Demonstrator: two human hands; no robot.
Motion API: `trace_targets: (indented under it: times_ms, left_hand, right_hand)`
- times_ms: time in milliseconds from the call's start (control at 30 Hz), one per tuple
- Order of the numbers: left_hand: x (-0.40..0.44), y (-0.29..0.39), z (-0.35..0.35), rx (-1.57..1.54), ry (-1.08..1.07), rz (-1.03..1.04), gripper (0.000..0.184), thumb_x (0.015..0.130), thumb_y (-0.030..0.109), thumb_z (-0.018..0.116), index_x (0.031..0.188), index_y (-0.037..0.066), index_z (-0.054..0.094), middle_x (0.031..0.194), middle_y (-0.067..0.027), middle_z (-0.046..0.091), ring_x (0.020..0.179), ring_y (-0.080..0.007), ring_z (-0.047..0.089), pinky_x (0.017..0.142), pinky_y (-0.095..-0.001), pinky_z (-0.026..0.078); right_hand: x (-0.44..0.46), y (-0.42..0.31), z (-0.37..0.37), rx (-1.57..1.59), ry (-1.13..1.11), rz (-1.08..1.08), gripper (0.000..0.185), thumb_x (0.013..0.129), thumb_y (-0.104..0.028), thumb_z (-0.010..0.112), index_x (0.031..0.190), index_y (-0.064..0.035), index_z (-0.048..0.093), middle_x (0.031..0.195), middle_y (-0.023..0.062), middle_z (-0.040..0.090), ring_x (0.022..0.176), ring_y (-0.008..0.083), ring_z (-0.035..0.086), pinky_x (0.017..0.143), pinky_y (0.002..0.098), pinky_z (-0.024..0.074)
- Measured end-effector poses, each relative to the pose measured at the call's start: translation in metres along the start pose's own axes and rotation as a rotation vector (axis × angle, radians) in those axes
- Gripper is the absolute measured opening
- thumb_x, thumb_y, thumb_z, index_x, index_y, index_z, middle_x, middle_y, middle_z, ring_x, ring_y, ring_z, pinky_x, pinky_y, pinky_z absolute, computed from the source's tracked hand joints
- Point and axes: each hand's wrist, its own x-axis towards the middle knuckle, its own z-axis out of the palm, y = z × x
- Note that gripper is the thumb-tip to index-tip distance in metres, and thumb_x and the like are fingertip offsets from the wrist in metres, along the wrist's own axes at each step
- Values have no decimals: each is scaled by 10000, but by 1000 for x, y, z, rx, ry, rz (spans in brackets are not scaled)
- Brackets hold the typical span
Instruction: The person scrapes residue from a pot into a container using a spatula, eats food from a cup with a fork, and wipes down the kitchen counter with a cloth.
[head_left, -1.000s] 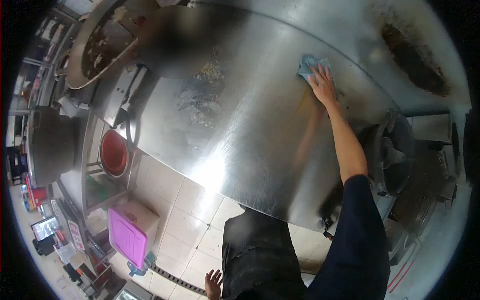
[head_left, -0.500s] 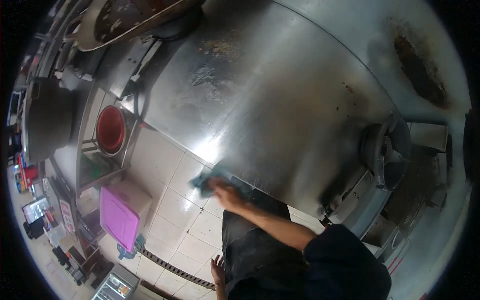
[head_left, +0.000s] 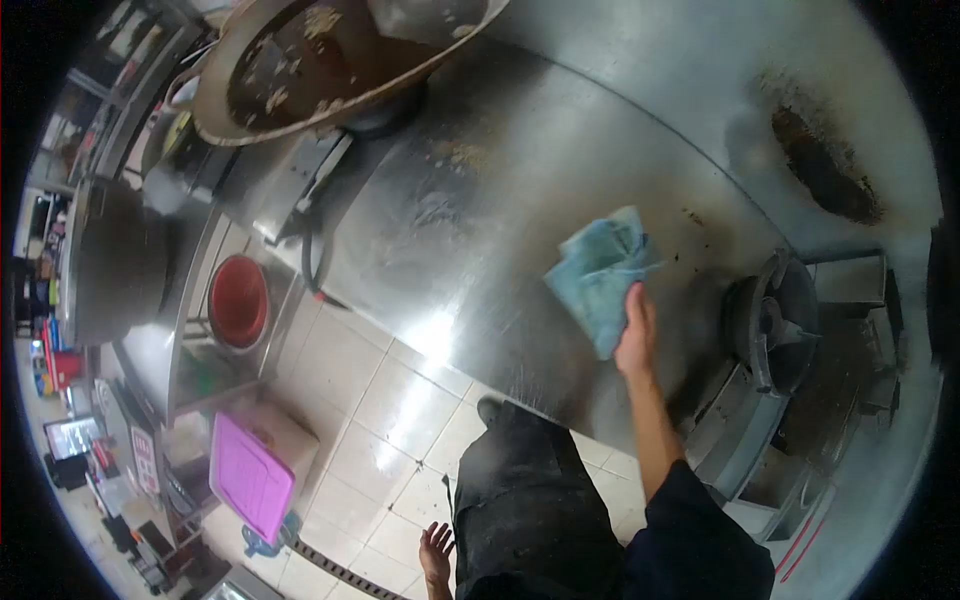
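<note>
A light blue-green cloth [head_left: 602, 275], partly folded, is in my right hand [head_left: 637, 335]. The fingers close on its lower right edge, over the stainless steel counter [head_left: 470, 260]. Whether the cloth touches the metal I cannot tell. My left hand [head_left: 436, 550] hangs low beside my dark apron [head_left: 530, 490], fingers apart and holding nothing. Stains mark the steel [head_left: 462, 155] toward the far side.
A large wok [head_left: 340, 115] with brown liquid and food bits stands at the far left. At the right is a gas burner [head_left: 775, 320]. Left of the counter are a red bucket [head_left: 240, 300] and a bin with a pink lid [head_left: 250, 475]. A tiled floor [head_left: 400, 430] lies below.
My right hand has moved with the cloth from the counter's front edge up and right over the steel. The cloth is more spread out. The camera view has shifted slightly.
</note>
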Motion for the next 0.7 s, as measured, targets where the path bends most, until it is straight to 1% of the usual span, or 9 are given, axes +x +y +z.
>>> trace_targets:
  times_ms: [100,133,200,300,333,400,433,500,700]
  left_hand:
    - [25,46,23,94,-16,47,558,910,485,318,1278,73,396,1243,-143,494,1162,-281,442,965,-448,298]
    - [28,67,35,119,-40,65,567,908,492,317,1286,75,383,1261,-162,471,1174,-299,422,974,-457,284]
    - [37,95,57,155,-65,93,590,907,507,312,1291,63,365,1275,-194,446,1180,-324,413,978,-469,287]
    - [44,112,82,93,22,34,555,916,489,314,1275,72,393,1229,-154,503,1156,-290,451,970,-461,299]
    - [30,119,109,235,59,63,486,942,378,311,1324,79,346,1328,-175,399,1221,-300,387,977,-450,328]
    - [30,102,96,266,-56,89,535,928,458,295,1317,97,367,1338,-154,399,1237,-291,366,1008,-452,271]
    - [20,115,114,130,61,-171,528,919,469,325,1308,119,388,1326,-126,424,1192,-273,412,974,-426,322]
    - [8,105,127,-76,235,-242,495,908,455,389,1293,146,414,1239,-97,505,915,-205,524,782,-395,447]
    - [28,109,92,115,146,-311,531,905,484,381,1291,120,408,1235,-116,499,1013,-229,510,862,-408,424]
  right_hand:
    - [62,1,-33,-792,8,-290,516,915,-379,429,1127,87,491,1208,212,474,1138,284,450,957,377,349]
    - [85,17,-44,-788,22,-285,516,915,-379,429,1127,87,491,1208,212,474,1138,284,450,957,377,349]
    - [139,57,-67,-1759,182,-474,539,917,-372,396,1185,93,441,1356,266,292,1281,373,253,1044,455,215]
    - [225,54,-77,-1630,378,-371,568,916,-388,369,1220,90,411,1414,259,177,1317,406,137,1071,490,112]
    - [258,50,-82,-1614,463,-386,579,916,-395,360,1219,95,412,1402,262,206,1313,404,153,1071,486,118]
    - [333,38,-85,-1609,550,-376,582,916,-397,348,1208,101,427,1382,266,256,1305,401,183,1070,479,126]
    - [368,33,-84,-1627,547,-343,575,916,-390,343,1197,102,441,1373,266,276,1301,401,196,1069,478,128]
    - [425,33,-58,-1653,472,-380,498,910,-326,373,1162,88,488,1329,257,359,1271,405,262,1066,460,154]
    - [487,53,75,-1347,167,-794,273,850,-216,488,1005,-15,589,1193,194,511,1127,360,454,1003,416,318]
